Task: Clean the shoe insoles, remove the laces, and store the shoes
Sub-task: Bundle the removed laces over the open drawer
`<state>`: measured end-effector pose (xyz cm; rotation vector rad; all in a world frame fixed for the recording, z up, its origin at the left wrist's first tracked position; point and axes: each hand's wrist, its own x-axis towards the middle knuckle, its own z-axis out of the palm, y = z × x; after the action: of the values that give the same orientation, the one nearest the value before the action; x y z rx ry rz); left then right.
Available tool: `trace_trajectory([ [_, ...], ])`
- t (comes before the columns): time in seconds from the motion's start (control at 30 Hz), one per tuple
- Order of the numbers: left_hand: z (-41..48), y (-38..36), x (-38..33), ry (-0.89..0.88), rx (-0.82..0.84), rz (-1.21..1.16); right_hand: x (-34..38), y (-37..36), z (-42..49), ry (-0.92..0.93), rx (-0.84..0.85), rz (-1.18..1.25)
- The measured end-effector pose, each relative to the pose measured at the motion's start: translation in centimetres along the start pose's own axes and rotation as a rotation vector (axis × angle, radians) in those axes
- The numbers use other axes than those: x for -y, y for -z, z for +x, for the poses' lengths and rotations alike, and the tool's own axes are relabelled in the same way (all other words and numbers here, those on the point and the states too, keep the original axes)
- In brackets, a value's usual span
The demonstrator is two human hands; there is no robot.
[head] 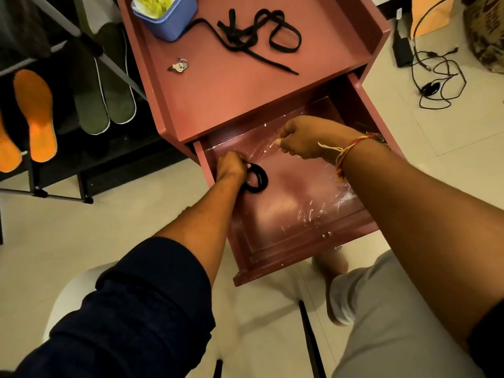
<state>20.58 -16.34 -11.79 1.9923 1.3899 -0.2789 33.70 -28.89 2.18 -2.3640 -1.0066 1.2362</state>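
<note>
Two hands are down in the open drawer (300,259) of the red cabinet. The left hand (231,166) is at the drawer's rear left corner, its fingers wrapped round a coiled black lace (257,180); the coil hangs against the drawer floor by the left wall. The right hand (302,137) is near the rear edge, fingers curled tight, thumb against forefinger, over a crinkled clear plastic sheet (300,195) lining the drawer; can't tell if it pinches the sheet. A second black lace (259,31) lies loose and tangled on the surface (231,91) toward its back right. A blue tub (169,21) with something yellow inside stands at the back left corner, touching that lace's end. Keys (178,65) are left of centre. Orange insoles (35,115) lie on the shoe rack (60,198) to the left, with a grey-green pair (106,105) beside them.
</note>
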Motion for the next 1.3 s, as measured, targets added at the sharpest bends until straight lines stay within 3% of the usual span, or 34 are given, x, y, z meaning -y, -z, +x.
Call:
trace_trajectory([
  [0.2,-3.9,0.3,-0.5,-0.093,-0.088,-0.015,0.3,0.0,-0.1,0.053,-0.071,0.026],
  [0.37,-9.5,1.6,-1.8,-0.448,-0.406,-0.103,0.7,0.5,0.2,0.181,-0.327,0.21],
  [0.5,-9.6,5.6,-5.9,-0.622,-0.623,-0.244,1.3,1.2,0.3,0.199,-0.532,0.419],
  [0.57,-7.0,7.5,-8.3,-0.646,-0.608,-0.205,1.2,1.4,0.4,0.16,-0.576,0.446],
  [0.73,-0.1,8.7,-12.9,-0.668,-0.335,0.156,0.3,1.8,1.0,0.003,-0.536,0.531],
  [0.9,3.5,7.6,-14.6,-0.64,-0.191,0.369,-0.5,2.1,1.3,-0.077,-0.486,0.568],
  [1.13,1.8,7.3,-12.7,-0.638,-0.31,0.222,-0.6,2.3,1.4,-0.09,-0.458,0.575],
  [1.3,-3.1,7.3,-10.6,-0.72,-0.449,0.12,0.0,2.5,0.6,0.026,-0.6,0.543],
])
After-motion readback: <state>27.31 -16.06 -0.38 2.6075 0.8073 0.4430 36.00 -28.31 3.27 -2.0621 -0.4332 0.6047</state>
